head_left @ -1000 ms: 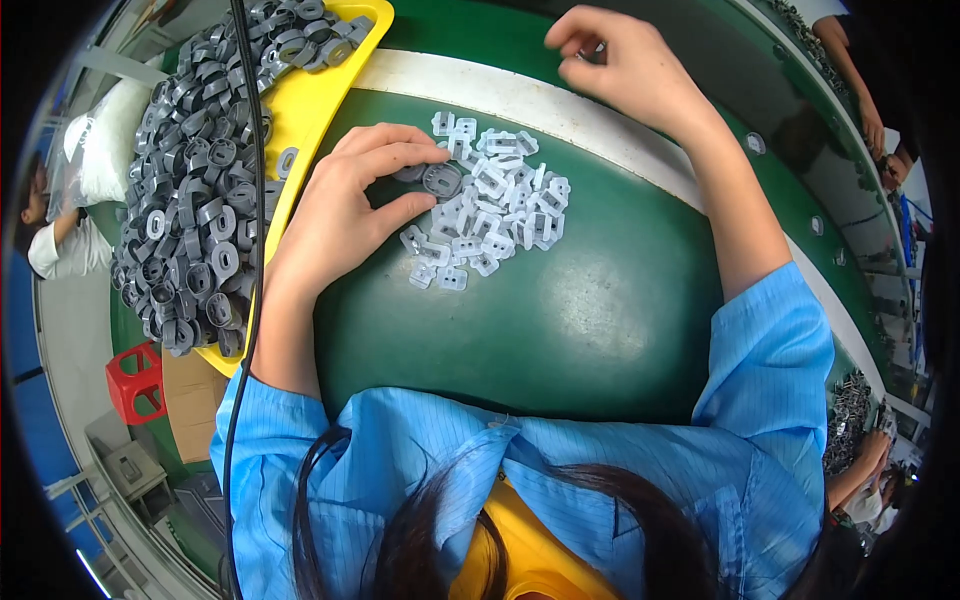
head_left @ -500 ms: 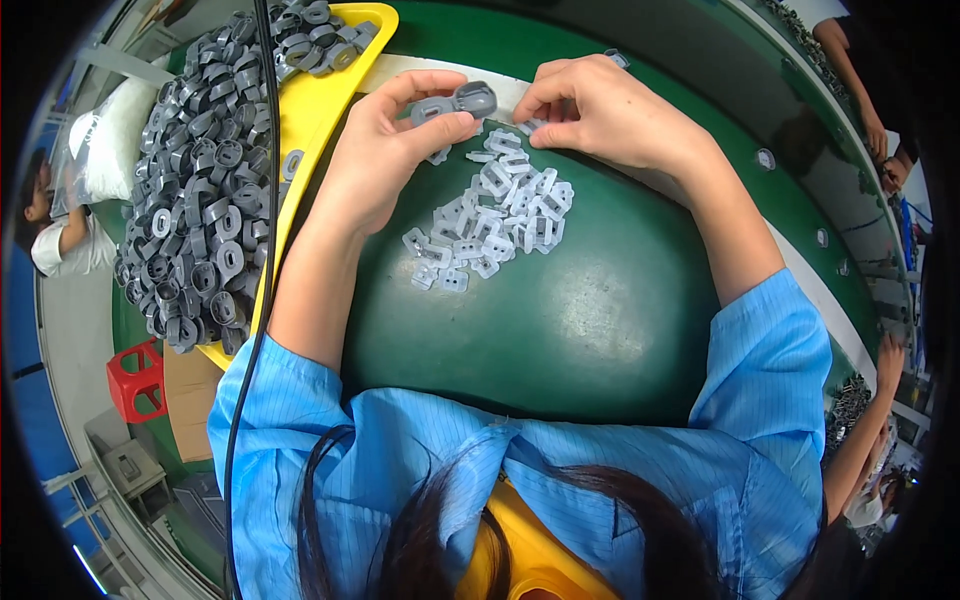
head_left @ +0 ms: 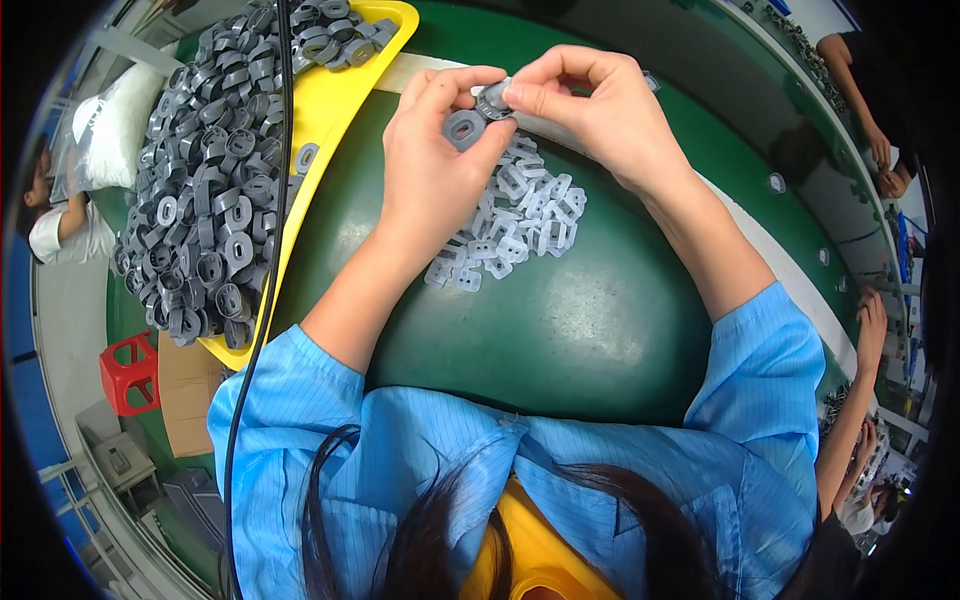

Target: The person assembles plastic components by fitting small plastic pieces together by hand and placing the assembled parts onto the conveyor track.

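At upper centre, the left hand [head_left: 430,170] pinches a grey ring part [head_left: 464,128]; the right hand [head_left: 590,110] fingers close on another grey part [head_left: 493,100], above pale clips [head_left: 515,215] on the green surface [head_left: 560,320].

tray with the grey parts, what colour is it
Yellow. The tray shows in the head view, left of the left hand.

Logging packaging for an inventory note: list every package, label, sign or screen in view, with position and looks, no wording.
Clear plastic bag: far left, beyond the yellow tray, soft, whitish, crumpled.
Cardboard box: lower left beside the red stool, brown, plain, flat side showing.
No labels, signs or screens can be made out.
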{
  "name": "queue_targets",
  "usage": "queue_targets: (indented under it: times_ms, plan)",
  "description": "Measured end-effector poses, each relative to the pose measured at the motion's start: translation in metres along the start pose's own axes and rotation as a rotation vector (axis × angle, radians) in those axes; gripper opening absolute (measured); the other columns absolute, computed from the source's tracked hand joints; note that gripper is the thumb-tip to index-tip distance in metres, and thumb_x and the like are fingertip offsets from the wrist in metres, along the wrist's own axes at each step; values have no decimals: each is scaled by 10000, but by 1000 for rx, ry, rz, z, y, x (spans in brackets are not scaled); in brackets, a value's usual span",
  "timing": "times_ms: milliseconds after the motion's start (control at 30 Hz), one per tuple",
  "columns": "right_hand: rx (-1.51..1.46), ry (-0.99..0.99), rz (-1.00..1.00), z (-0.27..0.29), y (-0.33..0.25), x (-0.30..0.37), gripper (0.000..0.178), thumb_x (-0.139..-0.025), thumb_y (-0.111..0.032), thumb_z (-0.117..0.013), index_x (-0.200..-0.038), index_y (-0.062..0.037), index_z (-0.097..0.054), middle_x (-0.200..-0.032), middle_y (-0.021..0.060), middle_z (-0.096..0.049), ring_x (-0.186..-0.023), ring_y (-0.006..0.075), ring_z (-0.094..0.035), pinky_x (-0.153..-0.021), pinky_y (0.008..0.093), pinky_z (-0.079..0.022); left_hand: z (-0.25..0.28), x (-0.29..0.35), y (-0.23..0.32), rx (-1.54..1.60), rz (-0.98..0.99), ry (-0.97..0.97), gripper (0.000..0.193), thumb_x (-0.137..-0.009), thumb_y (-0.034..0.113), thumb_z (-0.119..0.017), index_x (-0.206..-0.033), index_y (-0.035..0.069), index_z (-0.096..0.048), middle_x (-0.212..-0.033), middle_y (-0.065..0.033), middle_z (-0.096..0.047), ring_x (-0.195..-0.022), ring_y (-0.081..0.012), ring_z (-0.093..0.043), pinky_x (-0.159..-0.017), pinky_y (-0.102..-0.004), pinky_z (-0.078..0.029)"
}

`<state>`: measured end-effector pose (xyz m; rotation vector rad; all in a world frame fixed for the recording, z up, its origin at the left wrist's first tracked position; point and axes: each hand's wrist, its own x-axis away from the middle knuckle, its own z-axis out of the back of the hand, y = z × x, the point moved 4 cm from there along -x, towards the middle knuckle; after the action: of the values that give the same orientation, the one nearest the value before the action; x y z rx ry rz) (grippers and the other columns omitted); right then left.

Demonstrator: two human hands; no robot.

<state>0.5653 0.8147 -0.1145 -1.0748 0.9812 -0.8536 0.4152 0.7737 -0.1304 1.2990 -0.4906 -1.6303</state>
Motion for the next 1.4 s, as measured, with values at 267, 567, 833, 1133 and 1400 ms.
queue_targets:
  times_ms: [267, 567, 833, 1133, 1400]
  plan:
    - [-89, -148, -215, -4, 6, 2, 261, -771, -182, -763, -897, 29, -676, -767, 69, -667, -731, 102, -630, -670, 238, -508, -1, 4, 14, -202, -275, 50, 302, -697, -27, -705, -979, 46, -624, -851, -72, -540, -754, -206, -557, -676, -313, -484]
    - [-235, -287, -237, 3, 14, -2, 164, -812, -143, -668, -896, -2, -665, -787, 49, -644, -703, 92, -590, -667, 220, -491, -4, 3, 23, -204, -373, -45, 389, -651, -36, -720, -1016, 57, -623, -868, -74, -541, -817, -251, -553, -726, -343, -469]
    - [-281, -227, -218, -5, 7, 4, 146, -820, -88, -675, -914, 20, -647, -831, 62, -669, -753, 96, -617, -713, 229, -500, 4, 3, 21, -194, -319, -5, 322, -649, -27, -732, -935, 29, -596, -859, -91, -541, -743, -245, -585, -635, -332, -496]
    - [-64, -304, -162, 0, 7, 0, 160, -788, -100, -675, -896, 15, -650, -790, 49, -663, -748, 90, -615, -723, 227, -489, 3, 4, 21, -186, -354, -59, 343, -647, -19, -746, -954, 32, -601, -868, -81, -549, -760, -243, -598, -650, -328, -508]
    - [-144, -433, -263, 7, 1, 1, 227, -782, -81, -680, -986, 16, -657, -837, 54, -670, -781, 98, -615, -753, 242, -496, 6, -3, 21, -134, -343, -121, 343, -633, -14, -765, -951, 41, -647, -853, -65, -575, -747, -212, -598, -661, -304, -520]
